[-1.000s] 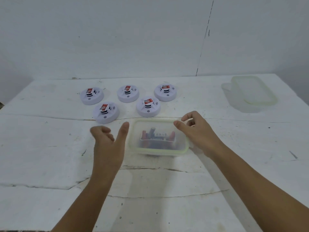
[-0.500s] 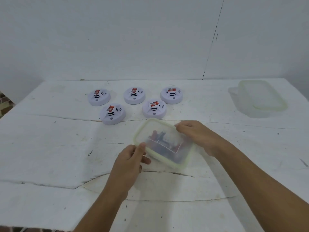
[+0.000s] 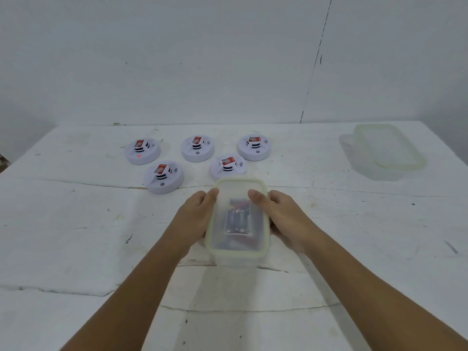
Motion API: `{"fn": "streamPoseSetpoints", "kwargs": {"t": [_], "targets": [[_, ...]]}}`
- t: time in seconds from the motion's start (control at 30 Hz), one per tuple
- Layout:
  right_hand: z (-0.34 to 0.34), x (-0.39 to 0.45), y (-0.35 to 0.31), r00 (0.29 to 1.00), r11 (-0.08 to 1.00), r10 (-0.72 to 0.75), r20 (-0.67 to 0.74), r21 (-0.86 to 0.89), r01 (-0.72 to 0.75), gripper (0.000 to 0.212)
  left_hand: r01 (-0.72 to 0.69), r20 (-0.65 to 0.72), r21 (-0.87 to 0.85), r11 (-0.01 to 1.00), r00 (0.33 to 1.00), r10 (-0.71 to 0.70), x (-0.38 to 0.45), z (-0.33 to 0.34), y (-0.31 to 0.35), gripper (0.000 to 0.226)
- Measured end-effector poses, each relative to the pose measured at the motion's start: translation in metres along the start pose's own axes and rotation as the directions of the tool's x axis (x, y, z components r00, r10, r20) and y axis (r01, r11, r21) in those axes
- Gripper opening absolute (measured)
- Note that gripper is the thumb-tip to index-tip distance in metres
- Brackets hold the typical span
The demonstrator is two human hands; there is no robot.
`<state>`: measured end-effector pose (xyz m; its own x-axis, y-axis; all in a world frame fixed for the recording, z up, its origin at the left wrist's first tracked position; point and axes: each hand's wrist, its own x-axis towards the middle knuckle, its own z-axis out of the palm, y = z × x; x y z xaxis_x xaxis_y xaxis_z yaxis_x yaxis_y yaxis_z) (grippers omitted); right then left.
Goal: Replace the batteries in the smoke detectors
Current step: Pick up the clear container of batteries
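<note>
Lidded battery box (image 3: 238,219) long axis points away from me, left hand (image 3: 195,216) and right hand (image 3: 281,219) gripping its long sides, lid probably still sealed.

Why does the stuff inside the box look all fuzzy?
Head view: the box has a cloudy lid, so the batteries show only as dark and red smudges; both hands, left and right, look soft too; the detectors look sharper.
</note>
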<state>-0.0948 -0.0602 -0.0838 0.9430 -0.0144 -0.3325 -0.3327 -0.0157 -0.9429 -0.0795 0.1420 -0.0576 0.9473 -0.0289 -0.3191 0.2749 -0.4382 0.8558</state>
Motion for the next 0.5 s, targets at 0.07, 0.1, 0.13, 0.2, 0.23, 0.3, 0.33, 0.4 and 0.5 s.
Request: {"fn": "streamPoseSetpoints", "kwargs": {"t": [0.07, 0.1, 0.13, 0.2, 0.23, 0.3, 0.33, 0.4, 0.5], "targets": [[0.0015, -0.0001, 0.0041, 0.999, 0.999, -0.026, -0.040, 0.026, 0.027, 0.053, 0.028, 0.010, 0.064, 0.998, 1.000, -0.029, -0.0042, 0.0015, -0.0006, 0.064], [0.0017, -0.0001, 0.0042, 0.999, 0.999, -0.032, -0.041, 0.031, 0.033, 0.051, 0.036, 0.004, 0.085, 0.996, 0.999, -0.037, -0.0059, 0.0023, -0.0005, 0.065], [0.0014, 0.0007, 0.0044, 0.999, 0.999, -0.036, -0.035, 0.031, 0.037, 0.050, 0.044, -0.001, 0.090, 0.995, 0.999, -0.044, -0.0069, 0.0032, -0.0001, 0.066], [0.0006, 0.0026, 0.0045, 0.999, 0.999, -0.037, -0.025, 0.032, 0.038, 0.050, 0.068, 0.006, 0.043, 0.997, 0.998, -0.068, -0.0074, 0.0054, -0.0004, 0.062], [0.0003, 0.0035, 0.0053, 0.999, 0.999, -0.036, -0.021, 0.035, 0.037, 0.050, 0.086, 0.019, -0.007, 0.996, 0.996, -0.086, -0.0081, 0.0060, -0.0005, 0.060], [0.0005, 0.0039, 0.0065, 0.999, 0.998, -0.036, -0.013, 0.047, 0.037, 0.054, 0.105, 0.067, -0.089, 0.990, 0.993, -0.099, -0.0077, 0.0050, -0.0023, 0.061], [0.0006, 0.0038, 0.0068, 0.999, 0.998, -0.036, -0.013, 0.051, 0.037, 0.055, 0.105, 0.098, -0.113, 0.988, 0.991, -0.094, -0.0070, 0.0038, -0.0038, 0.063], [0.0007, 0.0043, 0.0073, 0.999, 0.998, -0.034, -0.019, 0.057, 0.035, 0.053, 0.108, 0.138, -0.142, 0.984, 0.986, -0.088, -0.0068, 0.0012, -0.0056, 0.064], [0.0009, 0.0049, 0.0072, 0.999, 0.997, -0.029, -0.021, 0.064, 0.031, 0.054, 0.129, 0.138, -0.189, 0.973, 0.985, -0.104, -0.0044, 0.0008, -0.0069, 0.058]]}}
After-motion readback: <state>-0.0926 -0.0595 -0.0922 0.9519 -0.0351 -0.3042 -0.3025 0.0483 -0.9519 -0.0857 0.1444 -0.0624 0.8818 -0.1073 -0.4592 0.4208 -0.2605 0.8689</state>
